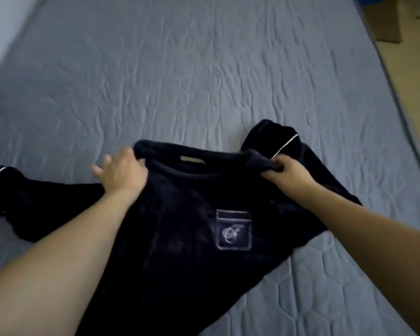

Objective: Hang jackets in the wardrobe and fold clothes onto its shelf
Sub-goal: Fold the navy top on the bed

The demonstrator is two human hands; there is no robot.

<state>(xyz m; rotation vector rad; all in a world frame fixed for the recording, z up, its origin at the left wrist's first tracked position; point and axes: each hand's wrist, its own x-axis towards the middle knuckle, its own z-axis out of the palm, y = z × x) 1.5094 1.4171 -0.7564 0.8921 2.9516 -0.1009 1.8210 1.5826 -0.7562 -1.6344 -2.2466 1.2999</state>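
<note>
Folding step: left hand (121, 170) and right hand (283, 172) each pinch a shoulder of the top (180, 226), spread on the bed (204, 69); sleeves next fold inward.

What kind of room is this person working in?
Most likely a bedroom. A wide bed with a grey quilted cover fills the view, a dark top lies spread on it, and a wooden floor runs along the right side.
</note>
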